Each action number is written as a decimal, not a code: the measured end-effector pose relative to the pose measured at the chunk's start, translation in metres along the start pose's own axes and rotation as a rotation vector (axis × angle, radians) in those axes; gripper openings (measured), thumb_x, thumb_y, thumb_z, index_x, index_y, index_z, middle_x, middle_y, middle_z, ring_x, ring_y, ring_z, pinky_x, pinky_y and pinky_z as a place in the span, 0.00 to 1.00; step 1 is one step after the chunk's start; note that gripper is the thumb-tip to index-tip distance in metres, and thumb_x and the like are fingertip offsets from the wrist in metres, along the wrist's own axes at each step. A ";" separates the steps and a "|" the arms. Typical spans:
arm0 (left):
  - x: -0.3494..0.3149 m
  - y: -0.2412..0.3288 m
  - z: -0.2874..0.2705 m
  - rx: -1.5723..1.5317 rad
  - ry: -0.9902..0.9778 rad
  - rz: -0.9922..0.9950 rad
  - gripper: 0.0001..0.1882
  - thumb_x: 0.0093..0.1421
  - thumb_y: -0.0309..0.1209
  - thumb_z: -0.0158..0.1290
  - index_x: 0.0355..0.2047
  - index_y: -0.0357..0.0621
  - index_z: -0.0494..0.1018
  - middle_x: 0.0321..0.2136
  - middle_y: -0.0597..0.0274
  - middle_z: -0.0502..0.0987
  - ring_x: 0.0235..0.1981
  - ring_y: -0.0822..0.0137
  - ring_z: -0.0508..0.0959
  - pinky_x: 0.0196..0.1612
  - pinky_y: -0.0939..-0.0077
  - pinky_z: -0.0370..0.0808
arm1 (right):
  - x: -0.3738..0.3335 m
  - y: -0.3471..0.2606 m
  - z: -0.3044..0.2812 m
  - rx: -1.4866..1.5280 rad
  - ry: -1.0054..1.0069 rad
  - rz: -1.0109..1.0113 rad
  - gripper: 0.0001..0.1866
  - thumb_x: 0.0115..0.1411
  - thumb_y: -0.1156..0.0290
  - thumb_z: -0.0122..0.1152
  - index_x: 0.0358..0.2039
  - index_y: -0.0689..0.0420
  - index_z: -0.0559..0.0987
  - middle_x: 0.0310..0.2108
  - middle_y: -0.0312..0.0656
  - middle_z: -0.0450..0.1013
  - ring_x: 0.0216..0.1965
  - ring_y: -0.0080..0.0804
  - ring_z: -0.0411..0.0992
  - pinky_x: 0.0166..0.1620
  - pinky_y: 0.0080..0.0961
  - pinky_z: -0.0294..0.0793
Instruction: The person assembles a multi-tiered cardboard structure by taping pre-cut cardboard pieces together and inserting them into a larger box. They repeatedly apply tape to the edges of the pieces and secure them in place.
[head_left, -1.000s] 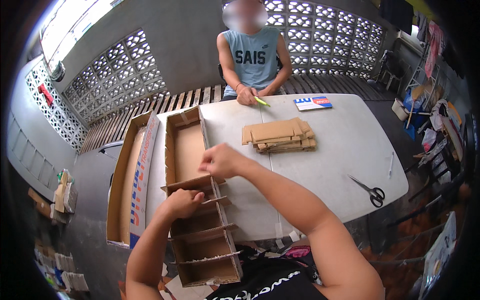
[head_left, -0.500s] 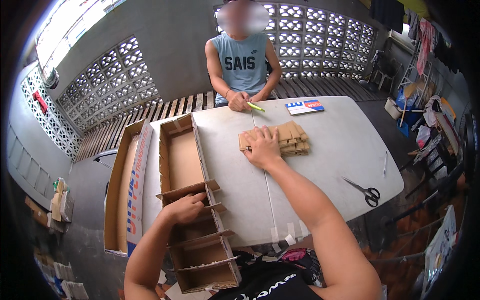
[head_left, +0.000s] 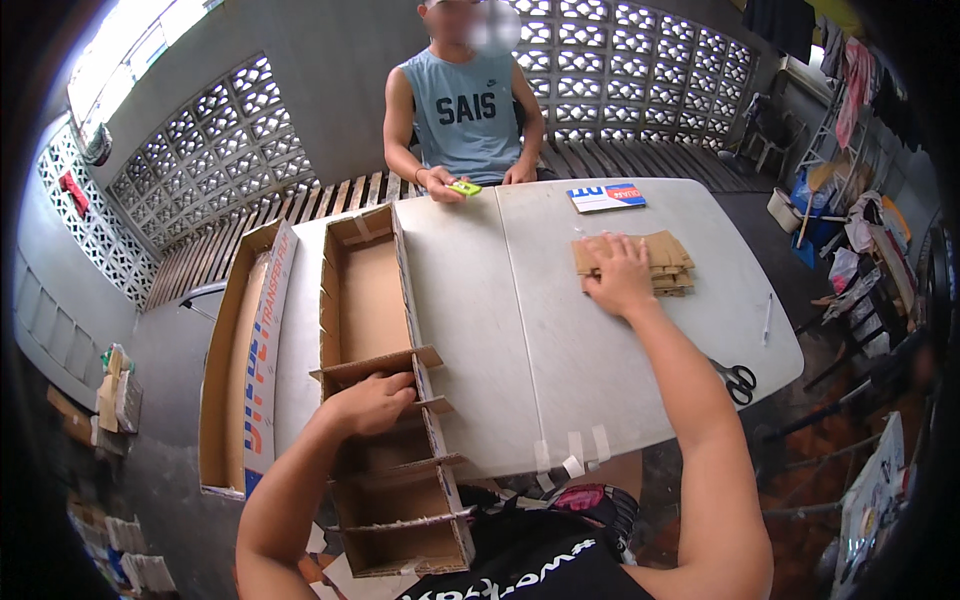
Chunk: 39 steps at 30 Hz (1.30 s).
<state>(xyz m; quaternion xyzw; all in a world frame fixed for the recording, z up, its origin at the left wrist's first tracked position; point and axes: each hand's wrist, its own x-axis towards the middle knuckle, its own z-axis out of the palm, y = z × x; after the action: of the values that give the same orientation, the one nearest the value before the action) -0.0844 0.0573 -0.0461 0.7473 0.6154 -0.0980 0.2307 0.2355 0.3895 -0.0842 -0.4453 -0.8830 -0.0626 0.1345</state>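
Observation:
My left hand (head_left: 372, 402) reaches into a compartment of the long divided cardboard box (head_left: 410, 290). Its fingers are bent and close together between two cardboard dividers (head_left: 385, 366); the fingertips are partly hidden, and what they hold, if anything, does not show. On the right half of the table my right hand (head_left: 622, 278) rests over a stack of folded brown cardboard pieces (head_left: 672, 262). Its fingers lie across the top of the stack, with the thumb near the left edge.
Left of the divided box stands a long, narrow open carton (head_left: 272, 345). Scissors (head_left: 740, 384), partly behind my right forearm, and a pen (head_left: 768, 320) lie at the right. Across the white table (head_left: 470, 330), a person holds a yellow-green cutter (head_left: 464, 188) near a printed cardboard piece (head_left: 607, 198).
My right hand and the cardboard stack have slid right across the table. The left hand stays in its compartment. The person opposite has shifted left and turned the cutter.

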 end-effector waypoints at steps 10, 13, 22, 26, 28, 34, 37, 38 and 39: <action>-0.023 0.032 0.014 -0.031 0.259 -0.386 0.20 0.73 0.38 0.36 0.44 0.35 0.73 0.42 0.35 0.80 0.47 0.35 0.78 0.50 0.44 0.74 | -0.079 0.034 -0.040 0.343 0.362 -0.222 0.29 0.56 0.57 0.70 0.57 0.51 0.77 0.60 0.52 0.70 0.62 0.52 0.66 0.64 0.45 0.65; -0.010 0.012 0.022 -0.103 0.337 -0.264 0.21 0.72 0.38 0.37 0.43 0.32 0.73 0.43 0.35 0.79 0.48 0.35 0.77 0.50 0.47 0.74 | -0.124 0.046 -0.047 0.353 0.240 -0.250 0.22 0.56 0.63 0.70 0.50 0.55 0.81 0.56 0.50 0.73 0.60 0.50 0.68 0.62 0.42 0.68; -0.017 0.037 0.003 -0.259 0.374 -0.394 0.24 0.68 0.40 0.38 0.46 0.35 0.77 0.39 0.35 0.79 0.44 0.35 0.77 0.49 0.49 0.73 | -0.118 0.077 -0.021 0.235 0.274 -0.064 0.16 0.57 0.64 0.68 0.43 0.58 0.84 0.51 0.47 0.77 0.56 0.48 0.72 0.58 0.42 0.72; -0.025 0.048 -0.003 -0.280 0.302 -0.375 0.23 0.62 0.40 0.44 0.47 0.36 0.79 0.36 0.36 0.80 0.41 0.38 0.80 0.46 0.51 0.75 | -0.125 0.116 -0.039 0.159 0.001 0.407 0.22 0.59 0.55 0.67 0.48 0.56 0.82 0.51 0.50 0.77 0.55 0.49 0.72 0.58 0.46 0.72; -0.023 0.050 -0.001 -0.299 0.389 -0.344 0.22 0.60 0.39 0.47 0.45 0.34 0.79 0.33 0.37 0.81 0.38 0.40 0.81 0.44 0.54 0.76 | -0.130 0.115 -0.039 0.087 -0.086 0.504 0.24 0.60 0.53 0.66 0.51 0.55 0.81 0.51 0.51 0.77 0.56 0.49 0.72 0.58 0.49 0.70; -0.040 0.048 -0.020 -0.145 0.590 -0.384 0.10 0.59 0.27 0.54 0.37 0.33 0.79 0.28 0.42 0.80 0.32 0.46 0.81 0.40 0.59 0.76 | -0.175 0.095 -0.054 0.241 -0.004 0.335 0.26 0.58 0.53 0.68 0.54 0.53 0.82 0.58 0.50 0.72 0.61 0.48 0.68 0.62 0.47 0.65; -0.050 0.072 -0.052 0.023 0.867 -0.305 0.04 0.58 0.21 0.55 0.33 0.33 0.77 0.26 0.46 0.78 0.30 0.50 0.80 0.37 0.62 0.75 | -0.214 0.127 -0.057 0.282 0.054 0.234 0.19 0.59 0.59 0.68 0.49 0.53 0.84 0.53 0.49 0.76 0.58 0.47 0.70 0.60 0.44 0.67; -0.023 0.103 -0.069 0.003 0.920 -0.210 0.03 0.59 0.20 0.55 0.33 0.34 0.77 0.26 0.47 0.77 0.30 0.53 0.79 0.36 0.64 0.74 | -0.225 0.149 -0.050 0.311 0.079 0.210 0.17 0.59 0.62 0.68 0.47 0.53 0.85 0.51 0.48 0.77 0.56 0.46 0.71 0.59 0.43 0.68; 0.011 0.126 -0.078 -0.033 0.874 -0.040 0.03 0.59 0.20 0.54 0.33 0.33 0.76 0.28 0.47 0.78 0.32 0.53 0.79 0.38 0.64 0.74 | -0.233 0.162 -0.047 0.343 0.105 0.190 0.15 0.59 0.64 0.67 0.45 0.53 0.86 0.50 0.47 0.78 0.55 0.46 0.72 0.58 0.42 0.69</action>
<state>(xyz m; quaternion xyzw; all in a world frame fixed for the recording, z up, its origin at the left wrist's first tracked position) 0.0285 0.0864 0.0454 0.7026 0.6710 0.2330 -0.0416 0.5064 0.2963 -0.1087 -0.4932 -0.8267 0.0784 0.2592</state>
